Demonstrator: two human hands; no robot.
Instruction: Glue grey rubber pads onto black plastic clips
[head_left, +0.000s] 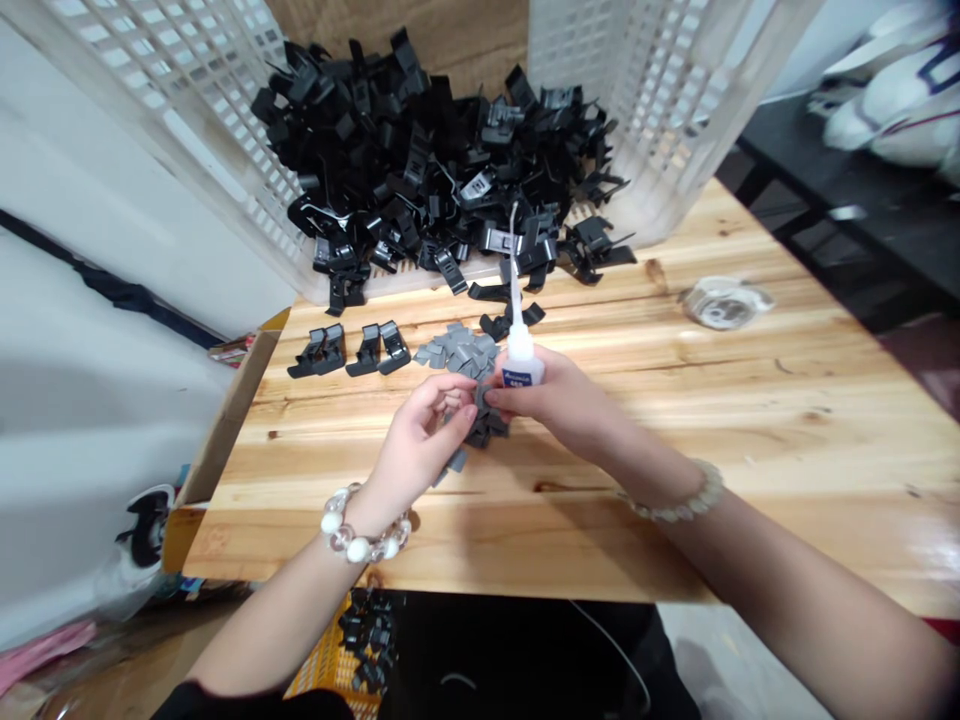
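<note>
My right hand [559, 400] grips a small white glue bottle [520, 358] with a long thin nozzle pointing up, and its fingertips pinch a grey pad. My left hand [424, 435] is curled, its fingers pinching at the same small grey pads [480, 425] between both hands. A loose pile of grey pads [459, 350] lies just beyond the hands on the wooden table [750, 420]. Three black plastic clips [349, 350] stand in a row to the left of that pile.
A white lattice crate [225, 130] lies tipped on the table's far side, spilling a big heap of black clips [442, 170]. A clear tape roll [724, 303] sits at the right. A yellow basket with black clips [360, 650] is below the table's near edge.
</note>
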